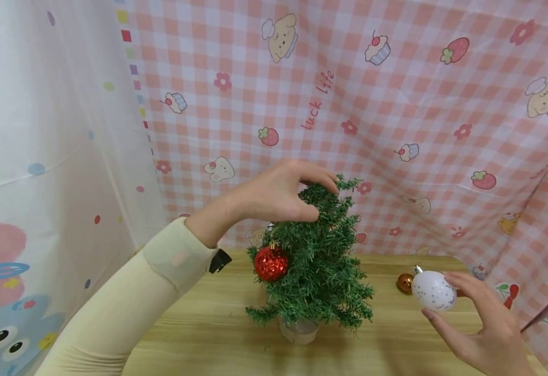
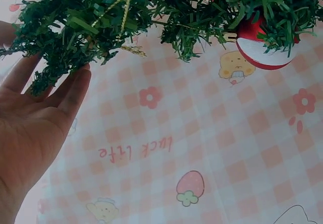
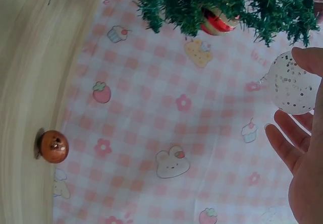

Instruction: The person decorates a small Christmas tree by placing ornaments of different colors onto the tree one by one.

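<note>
A small artificial Christmas tree [image 1: 321,266] stands in a pale pot [image 1: 298,332] on the table. My left hand [image 1: 280,192] is at its top, thumb in front, fingers loosely curved with a wide gap; in the left wrist view they lie against a green branch [image 2: 50,37]. To the right, my right hand [image 1: 494,326] pinches a white speckled bauble [image 1: 433,291] between thumb and fingers, its silver cap turned away from the palm. A shiny red bauble [image 1: 271,263] hangs on the tree's left side.
A copper-coloured bauble [image 1: 404,283] lies on the wooden table [image 1: 198,334], beyond the held one. Under the branches show a red-and-white bauble [image 2: 267,55] and a red-and-gold one [image 3: 219,22]. Checked cloth [image 1: 236,120] hangs behind, pale cloth at the left.
</note>
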Tool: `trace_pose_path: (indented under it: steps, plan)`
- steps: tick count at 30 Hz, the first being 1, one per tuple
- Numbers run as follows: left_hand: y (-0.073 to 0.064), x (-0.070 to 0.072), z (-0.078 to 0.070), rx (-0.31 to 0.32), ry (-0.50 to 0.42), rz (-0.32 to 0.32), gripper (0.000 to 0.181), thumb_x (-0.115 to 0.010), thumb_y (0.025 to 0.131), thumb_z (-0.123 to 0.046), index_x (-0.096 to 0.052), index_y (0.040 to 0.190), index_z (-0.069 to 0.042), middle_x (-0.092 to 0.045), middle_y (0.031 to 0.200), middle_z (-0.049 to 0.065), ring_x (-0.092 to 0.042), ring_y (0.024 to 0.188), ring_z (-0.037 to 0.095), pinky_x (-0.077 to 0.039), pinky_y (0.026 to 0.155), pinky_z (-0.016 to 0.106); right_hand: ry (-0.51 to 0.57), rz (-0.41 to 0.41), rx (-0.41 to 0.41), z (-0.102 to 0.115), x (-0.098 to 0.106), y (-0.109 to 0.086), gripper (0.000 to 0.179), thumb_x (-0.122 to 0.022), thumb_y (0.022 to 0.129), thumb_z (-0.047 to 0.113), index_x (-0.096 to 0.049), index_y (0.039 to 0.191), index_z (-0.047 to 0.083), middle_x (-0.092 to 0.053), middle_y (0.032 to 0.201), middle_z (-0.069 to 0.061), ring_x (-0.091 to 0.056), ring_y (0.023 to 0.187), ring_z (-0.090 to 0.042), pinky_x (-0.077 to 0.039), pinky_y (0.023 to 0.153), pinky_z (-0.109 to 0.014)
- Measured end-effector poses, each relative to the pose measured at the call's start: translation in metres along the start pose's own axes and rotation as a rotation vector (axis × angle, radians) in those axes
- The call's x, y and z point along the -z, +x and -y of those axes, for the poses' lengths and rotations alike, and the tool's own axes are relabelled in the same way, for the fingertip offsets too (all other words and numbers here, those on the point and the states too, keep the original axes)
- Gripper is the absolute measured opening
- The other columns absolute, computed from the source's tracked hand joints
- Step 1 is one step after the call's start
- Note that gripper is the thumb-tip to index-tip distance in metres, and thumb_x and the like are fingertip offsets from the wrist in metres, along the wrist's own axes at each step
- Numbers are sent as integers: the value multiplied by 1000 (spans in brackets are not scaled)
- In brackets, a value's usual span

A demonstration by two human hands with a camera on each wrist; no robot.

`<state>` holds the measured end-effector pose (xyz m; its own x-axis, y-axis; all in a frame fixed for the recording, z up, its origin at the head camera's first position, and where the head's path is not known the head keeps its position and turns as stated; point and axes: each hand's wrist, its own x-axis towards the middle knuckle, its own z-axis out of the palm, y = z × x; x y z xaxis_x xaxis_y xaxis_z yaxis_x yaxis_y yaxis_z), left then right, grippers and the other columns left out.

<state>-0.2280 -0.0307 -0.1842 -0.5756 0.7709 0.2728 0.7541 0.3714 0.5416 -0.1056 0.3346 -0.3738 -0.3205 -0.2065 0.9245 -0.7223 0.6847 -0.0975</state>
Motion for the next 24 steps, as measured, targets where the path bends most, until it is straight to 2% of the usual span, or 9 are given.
trace_pose_path:
  steps: [7,11,17,20,21,23,24]
  plan:
    - [0,0,2,-21,-11,-4,46,-69,81,-8,-76,124,-22,-59,148,-7,-45,145,14,-38,118,37,51,-24,30,14,-4,11,73,-74,94,50,-68,116,-19,-68,110,-32,-59,117,-4,-43,95,-9]
    - [2,1,3,-35,-29,7,46,-68,82,-6,-76,125,-20,-62,145,-7,-47,143,12,-38,117,35,73,-41,70,20,-7,18,70,-75,94,48,-68,114,-19,-68,108,-33,-61,116,-5,-43,96,-10]
    - [4,3,3,-46,-39,21,47,-66,82,-3,-76,126,-16,-63,143,-6,-49,142,11,-39,117,36,105,-46,85,27,-12,24,69,-77,93,45,-67,113,-20,-68,107,-32,-62,114,-4,-44,94,-9]
    - [4,3,3,-39,-35,24,48,-66,82,-2,-76,126,-16,-63,143,-6,-49,141,10,-42,111,34,144,-69,104,30,-16,28,67,-79,93,42,-67,113,-20,-69,108,-32,-64,115,-8,-46,95,-11]
    - [4,3,2,-37,-33,26,48,-66,82,-1,-76,127,-16,-63,144,-6,-51,137,9,-47,103,33,155,-81,113,31,-17,30,66,-79,92,41,-67,112,-20,-69,108,-32,-64,115,-9,-46,96,-11]
    - [5,3,2,-27,-35,33,49,-65,82,0,-76,127,-17,-62,144,-6,-64,104,9,-51,80,30,169,-101,127,35,-20,33,64,-80,92,40,-67,110,-20,-69,108,-31,-64,116,-10,-46,97,-13]
    - [5,3,1,-24,-36,36,50,-65,82,1,-76,127,-17,-62,145,-6,-62,86,8,-48,68,29,171,-106,127,38,-21,34,64,-80,93,40,-67,110,-20,-69,108,-31,-64,117,-10,-46,98,-13]
